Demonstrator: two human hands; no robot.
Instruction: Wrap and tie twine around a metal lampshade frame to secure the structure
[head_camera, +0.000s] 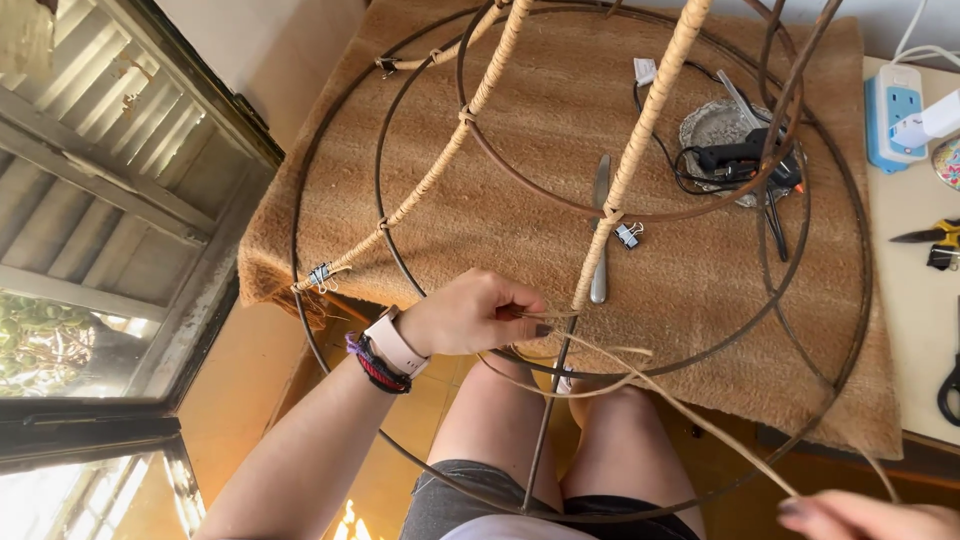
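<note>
Head view. Wire frame (560, 215) of dark rings and ribs propped on mat-covered worktop (500, 190), lower edge over bare knees. Left hand (470, 315) at one rib, fingers pinched shut on cane strip (690, 412) just below wrapped part. Right hand (865, 517) at bottom right corner, fingers closed on strip's far end, pulled taut. Binder clips (628, 236) on wrapped ribs. Butter knife (600, 225) flat on mat. Glue gun (740, 155) on dish. Power strip (893, 115), scissors (950, 385) at right.
</note>
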